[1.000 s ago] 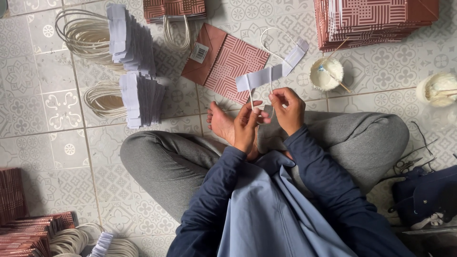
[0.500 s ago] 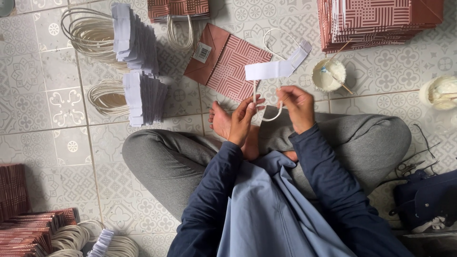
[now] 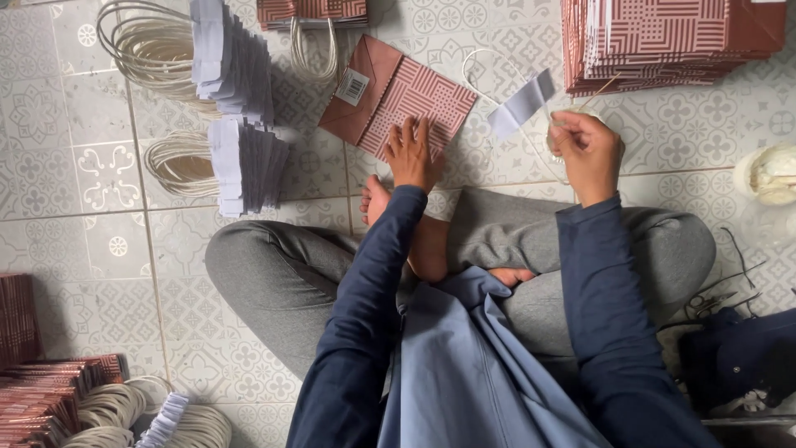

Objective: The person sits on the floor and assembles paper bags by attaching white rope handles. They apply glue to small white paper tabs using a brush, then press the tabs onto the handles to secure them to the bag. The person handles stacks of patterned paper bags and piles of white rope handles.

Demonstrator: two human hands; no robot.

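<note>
Left hand [image 3: 412,153], fingers spread flat, pressed on flat maroon paper bag with geometric white pattern [image 3: 398,98] lying on tiled floor [image 3: 83,191] at upper centre of frame. Right hand [image 3: 585,152], upper right, pinched closed on thin stick [image 3: 599,91], beside white paper strip with cord loop [image 3: 521,104]. Stack of matching maroon bags [image 3: 663,37] at top right; white strip bundles [image 3: 240,108] at upper left.

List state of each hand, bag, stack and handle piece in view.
left hand: open, flat on the bag.
right hand: closed on a thin stick.
patterned paper bag: folded flat on the floor.
white paper strip: lifted, with a cord loop attached.
bag stack: piled flat.
strip stacks: standing on edge.
cord handles: bundled in loops.
</note>
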